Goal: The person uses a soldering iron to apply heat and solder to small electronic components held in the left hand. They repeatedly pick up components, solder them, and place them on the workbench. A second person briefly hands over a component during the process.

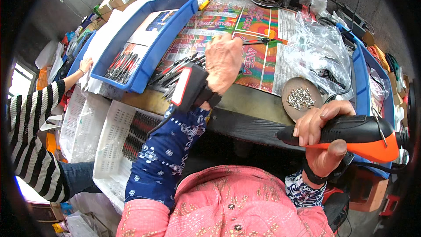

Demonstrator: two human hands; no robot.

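My left hand (pixel 223 61) reaches over the patterned sheet on the table, its fingers curled with their tips mostly hidden. A slim black-and-red tool (pixel 259 41) with a narrow end sticks out to the right from those fingers. Beside that hand lies a loose heap of similar black-and-red tools (pixel 175 70). In my right hand (pixel 322 131) is an orange-and-black electric screwdriver (pixel 357 134), held level with its dark tip toward the left. Just beyond this hand, a round dish (pixel 289 88) holds many small silvery metal pieces, perhaps screws.
A blue tray (pixel 147 68) at the left contains more black-and-red tools. Below it stands a white crate (pixel 105 149) with rows of them. Clear plastic bags (pixel 318 48) and a blue bin (pixel 358 66) are at the right. Someone's striped sleeve (pixel 37 118) comes in from the left.
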